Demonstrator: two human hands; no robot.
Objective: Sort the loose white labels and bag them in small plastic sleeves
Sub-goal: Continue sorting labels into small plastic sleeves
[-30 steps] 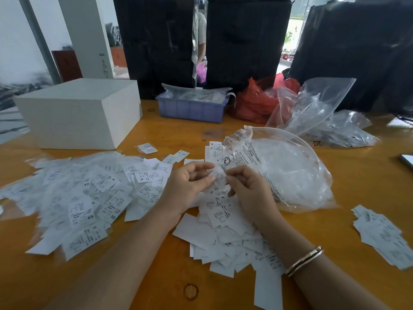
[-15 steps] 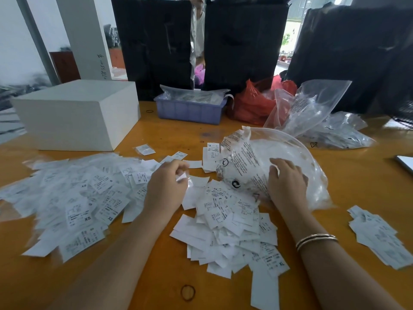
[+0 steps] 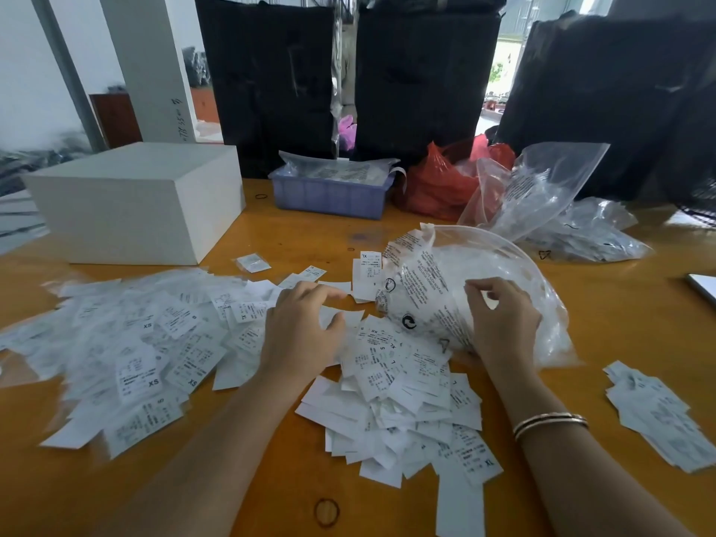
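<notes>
Nearest you on the orange wooden table (image 3: 271, 494): a dark ring-shaped rubber band (image 3: 326, 512), lying flat just in front of the central heap of loose white printed labels (image 3: 403, 393). Size marks XL, S, L are readable on a few of them.

Your right wrist carries a thin metal bangle (image 3: 550, 422). At the right edge lies a small separate stack of white labels (image 3: 658, 416), well apart from the heap.

To your left is a wide spread of labels in small clear plastic sleeves (image 3: 128, 343); some read XS.

Your left hand (image 3: 302, 335) hovers over the seam between that spread and the heap, fingers apart and loosely bent, gripping nothing that shows.

Your right hand (image 3: 499, 323) rests against the large clear printed plastic bag (image 3: 484, 288), fingers curled with the tips drawn together on the film; I cannot tell whether a sleeve is pinched.

Further back:
- white rectangular box (image 3: 135, 203), left
- lilac plastic basket (image 3: 329, 193) holding clear bags, centre
- red plastic bag (image 3: 438, 184) beside it
- crumpled clear bags (image 3: 542, 195), right

Behind the table stand tall black bundles (image 3: 422, 79).
</notes>
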